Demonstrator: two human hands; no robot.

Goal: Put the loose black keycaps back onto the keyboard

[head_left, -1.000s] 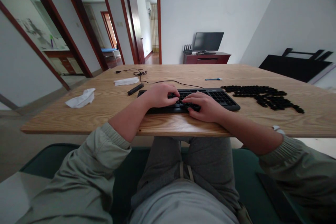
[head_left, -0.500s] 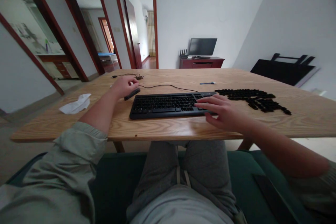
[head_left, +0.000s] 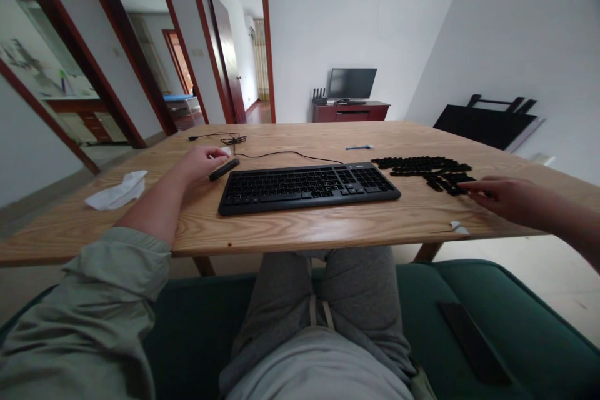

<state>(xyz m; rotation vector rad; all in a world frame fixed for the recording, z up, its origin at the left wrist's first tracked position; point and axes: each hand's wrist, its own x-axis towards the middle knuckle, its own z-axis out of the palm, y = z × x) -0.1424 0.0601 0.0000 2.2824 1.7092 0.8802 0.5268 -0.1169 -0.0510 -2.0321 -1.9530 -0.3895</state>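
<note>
A black keyboard (head_left: 304, 190) lies in front of me with its keycaps on. To its left my left hand (head_left: 204, 162) rests on the table, fingers curled together; a small white piece (head_left: 226, 151) shows at its fingertips, and what they hold is unclear. Just below those fingers is a dark elongated object (head_left: 225, 169). My right hand (head_left: 504, 197) reaches in from the right with fingers stretched out and thumb a little apart. Its fingertips touch the near right end of rows of loose black keycaps (head_left: 422, 165), partly covering them.
On the wooden table (head_left: 290, 228) lie a white tissue (head_left: 117, 192), a coiled cable (head_left: 234, 139), a small blue tool (head_left: 359, 147) and a white scrap (head_left: 460, 227). A dark flat strip (head_left: 473, 342) lies on the green seat (head_left: 435, 284).
My right hand has moved right, off the keyboard's number-pad side to the loose keycaps, uncovering the keyboard's right end. My left hand stays beside the dark object. The view has shifted slightly.
</note>
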